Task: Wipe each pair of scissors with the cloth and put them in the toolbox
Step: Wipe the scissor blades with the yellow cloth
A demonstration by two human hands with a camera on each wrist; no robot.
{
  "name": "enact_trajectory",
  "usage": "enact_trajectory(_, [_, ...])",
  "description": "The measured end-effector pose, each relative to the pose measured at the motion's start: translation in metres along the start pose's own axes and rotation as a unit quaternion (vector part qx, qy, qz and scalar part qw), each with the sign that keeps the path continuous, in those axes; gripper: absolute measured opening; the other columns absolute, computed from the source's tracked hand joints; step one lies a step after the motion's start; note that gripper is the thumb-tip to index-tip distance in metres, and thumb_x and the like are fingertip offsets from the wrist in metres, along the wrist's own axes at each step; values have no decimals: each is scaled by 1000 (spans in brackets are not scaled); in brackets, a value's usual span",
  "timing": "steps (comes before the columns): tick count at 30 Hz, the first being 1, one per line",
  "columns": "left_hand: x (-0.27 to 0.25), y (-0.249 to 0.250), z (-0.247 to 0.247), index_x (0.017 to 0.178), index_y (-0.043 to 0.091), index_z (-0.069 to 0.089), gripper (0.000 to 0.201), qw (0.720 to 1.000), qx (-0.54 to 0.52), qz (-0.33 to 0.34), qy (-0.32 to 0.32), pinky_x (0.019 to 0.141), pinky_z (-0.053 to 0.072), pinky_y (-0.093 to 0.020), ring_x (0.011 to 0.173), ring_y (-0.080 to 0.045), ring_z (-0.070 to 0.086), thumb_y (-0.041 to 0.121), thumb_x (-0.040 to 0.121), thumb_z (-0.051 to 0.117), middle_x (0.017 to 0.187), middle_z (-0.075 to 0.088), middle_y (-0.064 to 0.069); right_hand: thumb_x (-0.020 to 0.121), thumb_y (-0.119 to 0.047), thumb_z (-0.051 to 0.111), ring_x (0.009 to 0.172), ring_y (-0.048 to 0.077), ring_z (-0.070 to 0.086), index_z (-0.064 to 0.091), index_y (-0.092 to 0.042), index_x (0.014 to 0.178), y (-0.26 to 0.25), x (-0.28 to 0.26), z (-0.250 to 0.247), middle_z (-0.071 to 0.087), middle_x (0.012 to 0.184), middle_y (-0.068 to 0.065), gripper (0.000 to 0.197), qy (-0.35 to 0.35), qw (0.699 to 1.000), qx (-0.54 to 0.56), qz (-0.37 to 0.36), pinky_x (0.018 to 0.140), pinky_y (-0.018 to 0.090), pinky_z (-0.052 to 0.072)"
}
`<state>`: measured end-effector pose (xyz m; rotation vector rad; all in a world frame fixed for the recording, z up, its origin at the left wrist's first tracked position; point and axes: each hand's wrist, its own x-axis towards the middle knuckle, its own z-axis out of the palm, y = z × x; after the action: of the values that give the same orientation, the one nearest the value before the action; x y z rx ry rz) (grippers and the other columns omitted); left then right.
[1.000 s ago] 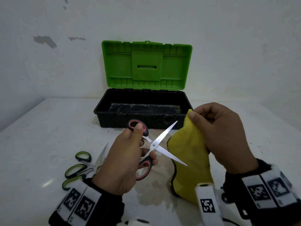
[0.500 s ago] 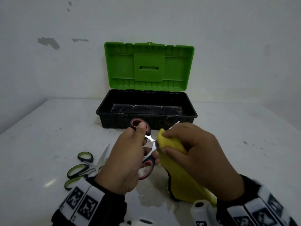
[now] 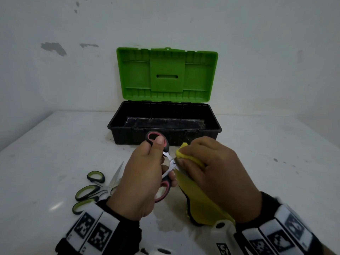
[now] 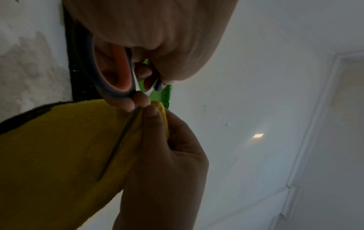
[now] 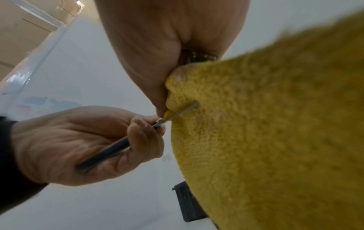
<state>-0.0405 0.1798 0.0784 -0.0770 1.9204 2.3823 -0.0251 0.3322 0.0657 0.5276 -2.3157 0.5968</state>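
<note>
- The left hand (image 3: pixel 141 177) has its grip closed on the red-handled scissors (image 3: pixel 166 169), thumb over the upper loop and fingers curled at the lower loop, holding them in the air above the desk (image 3: pixel 46 155) with the blades spread apart.
- The right hand (image 3: pixel 211 173) has its grip closed on the yellow cloth (image 3: pixel 200 203), pinching a fold of it round one blade close to the pivot; the rest of the cloth hangs down toward the desk.
- The pinched blade's long axis runs from the left hand's grip away to the right, so my judgement is that the wiping stroke must travel outward along it, away from the pivot toward the tip, with the right hand doing the moving.
- The head view hides the blades under the right hand's fingers; the left wrist view shows a blade edge lying along the cloth, and the right wrist view shows a blade entering the fold beside the thumb.
- Left of the hands, the green-handled scissors (image 3: pixel 95 188) lie on the desk, not yet wiped as far as I can judge; how many pairs overlap there I cannot tell.
- Beyond both hands the toolbox (image 3: pixel 165 138) stands open, green lid upright, with no scissors visible inside.
</note>
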Motion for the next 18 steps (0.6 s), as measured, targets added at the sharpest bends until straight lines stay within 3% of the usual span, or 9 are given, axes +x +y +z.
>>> enact_trajectory(3, [0, 0, 1, 99, 15, 57, 28, 1000, 2, 7, -1, 48, 52, -33, 45, -18, 51, 40, 102, 44, 47, 43, 4, 85, -25, 71, 80, 12, 63, 75, -17, 97, 12, 5, -2, 68, 92, -2, 15, 38, 999, 4, 36, 71, 28, 54])
enact_trajectory(6, [1, -1, 1, 99, 13, 59, 30, 1000, -1, 2, -8, 49, 53, -32, 47, -19, 51, 40, 100, 46, 58, 39, -2, 85, -26, 70, 80, 12, 64, 75, -17, 98, 13, 6, -1, 70, 92, -2, 17, 50, 998, -4, 49, 72, 27, 54])
enact_trajectory(11, [1, -2, -3, 92, 9, 62, 28, 999, -17, -16, -39, 63, 56, -40, 54, -21, 57, 33, 100, 51, 51, 52, 3, 85, -27, 70, 83, 9, 62, 74, -18, 100, 9, 4, -2, 69, 93, -3, 18, 46, 997, -3, 56, 76, 18, 49])
enact_trajectory(14, [0, -4, -5, 90, 8, 63, 28, 999, 1, -12, -49, 69, 54, -44, 55, -23, 60, 30, 102, 49, 52, 57, -1, 84, -30, 68, 84, 9, 62, 75, -17, 101, 8, 5, -3, 70, 94, -3, 22, 50, 997, -7, 61, 79, 13, 46])
enact_trajectory(18, [1, -5, -7, 92, 9, 64, 27, 999, 33, 3, -43, 54, 55, -30, 53, -21, 60, 31, 101, 51, 63, 53, -13, 85, -29, 68, 83, 10, 62, 74, -17, 102, 2, 2, -3, 69, 95, -2, 22, 40, 998, 13, 46, 74, 18, 50])
